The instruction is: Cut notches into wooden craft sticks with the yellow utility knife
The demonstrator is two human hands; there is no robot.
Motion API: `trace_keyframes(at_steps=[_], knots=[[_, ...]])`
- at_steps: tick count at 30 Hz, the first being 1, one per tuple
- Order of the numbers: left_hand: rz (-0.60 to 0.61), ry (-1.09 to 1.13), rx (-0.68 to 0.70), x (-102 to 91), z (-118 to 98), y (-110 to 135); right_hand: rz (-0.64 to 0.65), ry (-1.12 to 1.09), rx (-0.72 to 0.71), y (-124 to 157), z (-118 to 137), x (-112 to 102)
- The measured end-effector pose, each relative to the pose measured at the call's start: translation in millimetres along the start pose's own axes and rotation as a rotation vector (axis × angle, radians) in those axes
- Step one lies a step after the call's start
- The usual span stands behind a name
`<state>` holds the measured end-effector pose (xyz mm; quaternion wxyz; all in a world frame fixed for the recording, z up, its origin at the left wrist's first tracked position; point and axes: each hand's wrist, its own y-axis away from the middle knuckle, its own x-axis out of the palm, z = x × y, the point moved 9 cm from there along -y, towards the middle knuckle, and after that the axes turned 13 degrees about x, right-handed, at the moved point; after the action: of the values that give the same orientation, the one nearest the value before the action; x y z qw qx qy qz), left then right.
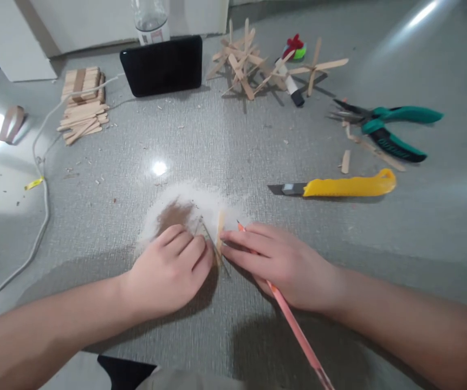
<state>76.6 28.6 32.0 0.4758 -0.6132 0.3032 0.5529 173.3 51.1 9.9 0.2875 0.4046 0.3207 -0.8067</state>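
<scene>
My left hand (175, 269) is closed, its fingers curled down over a thin, clear, straight-edged piece (209, 236) that looks like a ruler or set square, mostly hidden under the hand. A short piece of wooden craft stick (220, 221) lies against that edge, between my two hands. In my right hand (284, 262) is a pink pencil (296, 327), held between the fingers with its sharpened tip pointing away from me. The fingertips of this hand touch the right side of the stick piece. White and brown powder (176, 212) is spread on the table under and beyond the hands.
A yellow utility knife (347, 186) with its blade out lies beyond my right hand, near green-handled pliers (391, 127). Farther back are joined craft sticks (241, 59), a glue stick (289, 81), a black phone (162, 66) and stacked craft sticks (82, 86). A white cable (45, 211) runs along the left.
</scene>
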Motion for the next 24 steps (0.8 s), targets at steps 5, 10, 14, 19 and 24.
trace_keyframes(at_steps=[5, 10, 14, 19, 24], knots=[[-0.064, 0.168, -0.016, 3.8, 4.9, 0.4, -0.024, 0.0, 0.059, -3.5, -8.5, -3.1], [-0.059, 0.166, -0.041, 7.2, 8.6, 1.9, -0.067, 0.166, 0.07, -8.2, -19.6, -7.4], [-0.052, 0.153, -0.059, 8.1, 10.9, 3.3, -0.053, 0.202, 0.059, -8.6, -20.4, -6.7], [-0.064, 0.096, -0.055, 5.1, 11.2, 3.3, -0.073, 0.201, 0.065, -7.3, -16.2, -11.9], [-0.066, 0.066, -0.072, 3.8, 11.2, 3.1, -0.061, 0.16, 0.075, -6.9, -13.8, -12.3]])
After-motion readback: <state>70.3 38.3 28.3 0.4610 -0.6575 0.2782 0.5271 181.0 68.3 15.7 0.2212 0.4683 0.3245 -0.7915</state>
